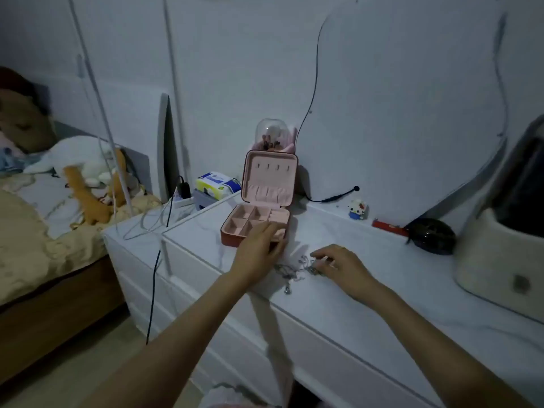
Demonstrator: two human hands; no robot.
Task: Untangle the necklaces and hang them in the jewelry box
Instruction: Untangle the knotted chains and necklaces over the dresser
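A tangle of thin silvery necklaces [297, 270] is seen lying on the white dresser top [368, 290], near its front edge and just in front of the jewelry box [259, 213]. The chains are bunched together; single strands cannot be told apart in the dim light.

The right hand [341, 267] is laid over the right side of the tangle, its fingers curled down onto the chains, and a strand appears to be pinched at the fingertips. The left hand [260, 250] is placed on the front right corner of the box, the fingers fairly straight and spread over the rim; nothing is gripped.

The box is stood open, its lid upright with a row of small hooks near the top and a gathered pocket beneath. The tray below is divided into pink compartments.

Behind the box a glass dome [269, 134] is set against the wall. A tissue pack [216, 185] is seen to its left, a small cat figure [357, 209] and a red lighter [388, 226] to its right, and a dark round object [431, 235] beyond. A bed [44, 231] with plush toys is seen at far left.
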